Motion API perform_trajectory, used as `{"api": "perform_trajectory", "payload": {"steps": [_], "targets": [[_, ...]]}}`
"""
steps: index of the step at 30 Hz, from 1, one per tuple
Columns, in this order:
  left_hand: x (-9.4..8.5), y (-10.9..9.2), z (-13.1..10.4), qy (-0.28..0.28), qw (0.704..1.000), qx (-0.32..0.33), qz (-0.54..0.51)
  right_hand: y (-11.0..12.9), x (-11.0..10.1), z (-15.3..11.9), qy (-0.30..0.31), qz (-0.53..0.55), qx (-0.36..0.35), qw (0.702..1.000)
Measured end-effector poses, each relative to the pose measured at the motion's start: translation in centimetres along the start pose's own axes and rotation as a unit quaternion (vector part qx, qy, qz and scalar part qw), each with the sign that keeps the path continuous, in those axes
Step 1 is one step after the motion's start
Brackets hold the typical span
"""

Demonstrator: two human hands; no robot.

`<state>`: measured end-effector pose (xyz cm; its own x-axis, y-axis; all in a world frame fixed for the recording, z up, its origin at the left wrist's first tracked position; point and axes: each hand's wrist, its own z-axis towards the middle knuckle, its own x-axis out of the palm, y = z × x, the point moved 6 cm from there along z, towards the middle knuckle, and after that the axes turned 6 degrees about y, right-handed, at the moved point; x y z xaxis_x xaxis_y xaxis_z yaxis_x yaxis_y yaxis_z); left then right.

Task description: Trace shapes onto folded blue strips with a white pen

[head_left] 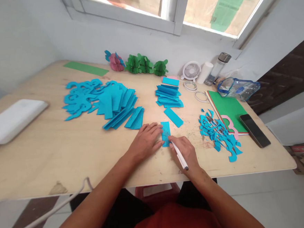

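Observation:
A small blue paper strip (165,130) lies upright before me near the table's front edge, with faint marks on it. My left hand (149,139) rests flat along its left side, fingers stretched out and fingertips on the paper's edge. In my right hand (187,151) is a white pen (180,156), its dark end toward me and its other end at the strip's lower right. Just beyond lies another blue strip (173,117), set at a slant. Behind that sits a stack of folded blue strips (168,95).
Blue strips (120,102) and curly blue cutouts (81,96) spread to the left. Blue scraps (218,130), a green sheet (231,106) and a phone (254,130) lie right. A small fan (191,70), bottle (218,68) and green paper shapes (144,64) line the wall.

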<state>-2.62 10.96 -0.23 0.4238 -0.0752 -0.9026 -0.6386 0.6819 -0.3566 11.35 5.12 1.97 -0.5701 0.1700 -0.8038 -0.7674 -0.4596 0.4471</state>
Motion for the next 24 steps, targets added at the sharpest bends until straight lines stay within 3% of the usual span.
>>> {"api": "perform_trajectory", "payload": {"steps": [10, 17, 24], "targets": [[0.1, 0.0, 0.0, 0.002, 1.000, 0.001, 0.011, -1.4, -0.2, 1.0, -0.014, 0.066, 0.043, 0.997], [0.1, 0.0, -0.1, 0.000, 1.000, -0.004, -0.002, -1.0, 1.3, 3.0, 0.055, -0.040, -0.040, 0.997], [-0.3, -0.2, 0.0, 0.003, 1.000, -0.003, -0.007, -1.3, 2.1, 2.5, 0.049, -0.097, -0.055, 0.993]]}}
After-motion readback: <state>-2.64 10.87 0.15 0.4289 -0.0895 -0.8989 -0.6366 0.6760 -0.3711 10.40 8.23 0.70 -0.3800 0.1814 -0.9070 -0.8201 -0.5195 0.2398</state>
